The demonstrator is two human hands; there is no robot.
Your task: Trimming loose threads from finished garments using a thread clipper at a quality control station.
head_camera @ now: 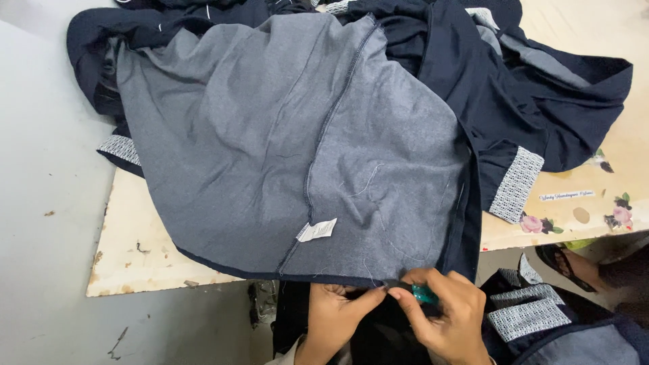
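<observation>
Left hand (338, 307) pinches hem of grey-navy garment (291, 155) w/ right hand (443, 314), which holds teal thread snips (424, 295), at board (135, 250) edge.

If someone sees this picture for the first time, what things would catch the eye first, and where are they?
A large garment turned inside out, grey inside and navy outside, covers most of the wooden table, with a small white label on its centre seam. At the bottom edge, the left hand pinches the navy hem while the right hand holds a small teal tool against it. White patterned cuffs stand out at the right.
</observation>
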